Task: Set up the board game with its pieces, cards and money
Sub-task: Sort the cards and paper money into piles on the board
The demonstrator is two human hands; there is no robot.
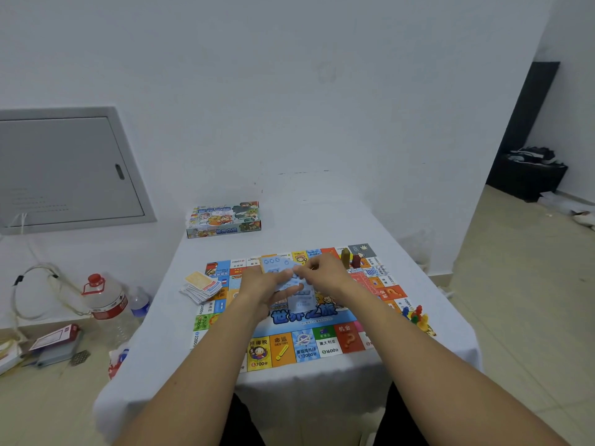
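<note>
1. My left hand (pixel 269 284) grips a fanned sheaf of pale blue paper notes (pixel 283 272), thin and floppy, above the middle of the game board (pixel 289 346).
2. My right hand (pixel 323 272) pinches the top of the same notes with curled fingertips; one note hangs down below the hands, blurred.
3. The board is a flat, glossy sheet of bright printed squares, lying on the white cloth of the table (pixel 322 220) and reaching its near edge.
4. A loose, slanting stack of cards (pixel 201 286), orange and blue backs on top, sits at the board's left edge.
5. Small plastic pawns (pixel 417 315), blue, red, green and yellow, cluster at the board's right edge.
6. Two tall blocks, one tan (pixel 345 257) and one dark red (pixel 356 260), stand upright near the board's far right corner, just beyond my right hand.
7. The printed cardboard game box (pixel 223 219) lies at the far left corner of the table, well apart from the board.
8. On the floor to the left stand a large clear bottle with a red cap (pixel 104 299) and a smaller bottle (pixel 140 300) beside it.
9. My forearms cover part of the board's centre.
</note>
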